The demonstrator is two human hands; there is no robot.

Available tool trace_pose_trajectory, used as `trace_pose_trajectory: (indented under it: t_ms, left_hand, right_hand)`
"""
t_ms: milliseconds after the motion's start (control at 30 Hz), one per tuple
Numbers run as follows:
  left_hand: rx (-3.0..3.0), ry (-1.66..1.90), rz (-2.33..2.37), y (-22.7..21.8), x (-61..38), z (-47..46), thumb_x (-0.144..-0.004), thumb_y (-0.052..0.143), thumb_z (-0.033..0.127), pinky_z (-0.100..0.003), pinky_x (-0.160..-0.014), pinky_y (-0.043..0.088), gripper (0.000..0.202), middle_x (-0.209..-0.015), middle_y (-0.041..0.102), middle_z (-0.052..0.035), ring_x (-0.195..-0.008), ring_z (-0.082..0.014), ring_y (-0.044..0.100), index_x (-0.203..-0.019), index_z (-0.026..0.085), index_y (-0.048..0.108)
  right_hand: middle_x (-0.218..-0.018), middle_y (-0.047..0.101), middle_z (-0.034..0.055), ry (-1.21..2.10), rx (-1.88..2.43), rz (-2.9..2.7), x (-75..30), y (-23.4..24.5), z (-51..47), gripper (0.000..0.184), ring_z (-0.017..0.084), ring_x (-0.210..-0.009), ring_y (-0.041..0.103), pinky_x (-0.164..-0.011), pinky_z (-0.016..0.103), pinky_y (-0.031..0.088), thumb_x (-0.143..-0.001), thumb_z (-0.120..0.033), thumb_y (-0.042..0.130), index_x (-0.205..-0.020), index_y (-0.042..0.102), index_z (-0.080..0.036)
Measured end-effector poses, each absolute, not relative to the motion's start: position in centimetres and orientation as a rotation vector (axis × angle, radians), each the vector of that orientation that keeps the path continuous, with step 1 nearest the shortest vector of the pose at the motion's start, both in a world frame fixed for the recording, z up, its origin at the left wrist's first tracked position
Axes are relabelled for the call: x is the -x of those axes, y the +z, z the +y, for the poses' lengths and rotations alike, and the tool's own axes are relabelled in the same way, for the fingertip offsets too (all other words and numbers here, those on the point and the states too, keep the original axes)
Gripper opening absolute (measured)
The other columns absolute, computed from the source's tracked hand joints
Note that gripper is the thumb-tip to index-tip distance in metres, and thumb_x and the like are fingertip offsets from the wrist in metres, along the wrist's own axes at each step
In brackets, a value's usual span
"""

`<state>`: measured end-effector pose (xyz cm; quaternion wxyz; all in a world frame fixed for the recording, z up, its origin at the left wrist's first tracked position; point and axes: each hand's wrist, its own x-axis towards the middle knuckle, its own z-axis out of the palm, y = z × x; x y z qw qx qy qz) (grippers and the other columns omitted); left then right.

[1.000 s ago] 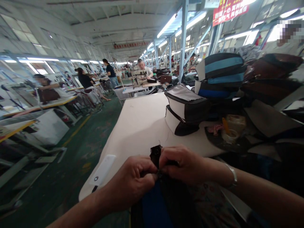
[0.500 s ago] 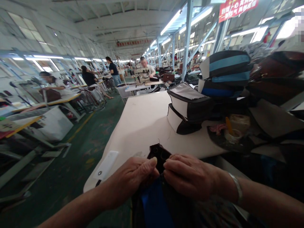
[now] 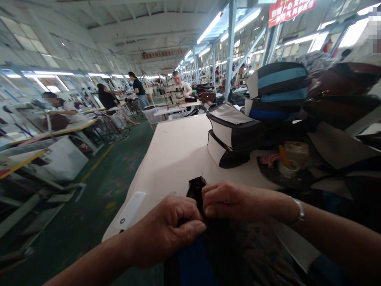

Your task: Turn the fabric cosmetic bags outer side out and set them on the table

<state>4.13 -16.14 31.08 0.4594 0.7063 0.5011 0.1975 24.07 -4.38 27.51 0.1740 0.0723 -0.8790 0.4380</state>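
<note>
- Left hand (image 3: 166, 234): the fingers (image 3: 190, 227) are curled and closed, pinching the lower part of a black fabric flap (image 3: 195, 190).
- Right hand (image 3: 229, 200): the fingers (image 3: 216, 200) are closed too, pressing the same flap from the other side, with a silver bangle (image 3: 299, 210) on the wrist.
- The flap stands upright between the two hands, touching both, with a stray thread at its tip. It runs down into a dark bag piece with a blue panel (image 3: 193, 260), held over the person's floral-print clothing (image 3: 262, 246) just past the surface's near edge.
- A white plastic strip (image 3: 131, 210) lies just beside the left hand on the white surface (image 3: 175, 159).
- Farther along the surface, to the right, sits a black-and-white bag (image 3: 232, 133), with blue-striped bags (image 3: 276, 83) and brown bags (image 3: 342, 83) piled beyond it.
- A cone of cream thread (image 3: 294, 153) and a pink scrap (image 3: 269, 159) lie on a dark round mat (image 3: 268, 176).
- Ahead, a co-worker (image 3: 181, 89) sits at a sewing machine (image 3: 174, 94); more workers line the benches beyond a green floor (image 3: 119, 178).
</note>
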Motion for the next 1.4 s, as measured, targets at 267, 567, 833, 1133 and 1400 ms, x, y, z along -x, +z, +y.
trace_pose_trajectory:
  t_ms: [267, 567, 833, 1133, 1400]
  left_hand:
    - [-1.784, 0.535, 1.165, 30.8, -3.1, -14.6, -0.096, 0.054, 0.043, -0.024, -0.065, 0.035, 0.036, -0.073, 0.049, 0.0018, -0.07, -0.0118, 0.046, -0.073, 0.015, 0.057]
    - [-1.948, 0.486, 1.114, 33.2, 2.7, -12.5, -0.097, 0.053, 0.049, -0.024, -0.063, 0.035, 0.045, -0.074, 0.045, 0.0016, -0.066, -0.0112, 0.043, -0.071, 0.013, 0.06]
    - [-2.173, 0.218, 1.305, 32.9, 2.2, -11.5, -0.104, 0.027, 0.053, -0.025, -0.07, 0.038, 0.061, -0.077, 0.059, -0.0033, -0.069, -0.0143, 0.052, -0.078, 0.015, 0.066]
    - [-1.839, 0.874, 1.547, 27.6, -1.9, -10.6, -0.089, 0.054, 0.063, -0.024, -0.054, 0.025, 0.054, -0.06, 0.037, 0.0045, -0.057, -0.0111, 0.037, -0.061, 0.018, 0.044]
    - [-1.492, 0.935, 1.607, 25.7, 4.5, -11.7, -0.09, 0.046, 0.07, -0.023, -0.052, 0.027, 0.059, -0.058, 0.038, 0.0047, -0.054, -0.0108, 0.033, -0.063, 0.018, 0.045]
  right_hand:
    - [-0.071, 0.047, -0.0028, 1.08, -0.107, -2.483, -23.6, 27.5, -4.1, 0.025, 0.01, -0.065, 0.04, -0.065, 0.024, 0.036, -0.098, -0.021, 0.054, -0.074, 0.052, -0.015]
    - [-0.073, 0.05, -0.0025, 1.481, 0.221, -2.626, -25.1, 23.3, 2.8, 0.037, 0.009, -0.065, 0.043, -0.06, 0.023, 0.034, -0.091, -0.045, 0.067, -0.076, 0.063, -0.011]
    - [-0.07, 0.05, -0.0019, 1.045, 0.288, -2.643, -23.2, 25.3, -0.9, 0.034, 0.009, -0.063, 0.044, -0.06, 0.023, 0.033, -0.096, -0.033, 0.059, -0.069, 0.054, -0.014]
    - [-0.067, 0.053, -0.0046, 1.221, 0.454, -2.863, -24.4, 27.1, 1.5, 0.035, 0.009, -0.06, 0.045, -0.054, 0.02, 0.032, -0.086, -0.047, 0.07, -0.083, 0.066, -0.013]
    - [-0.079, 0.059, 0.0011, 1.819, 0.173, -2.31, -27.1, 23.8, 1.5, 0.038, 0.014, -0.078, 0.055, -0.075, 0.027, 0.045, -0.077, -0.046, 0.081, -0.082, 0.065, -0.012]
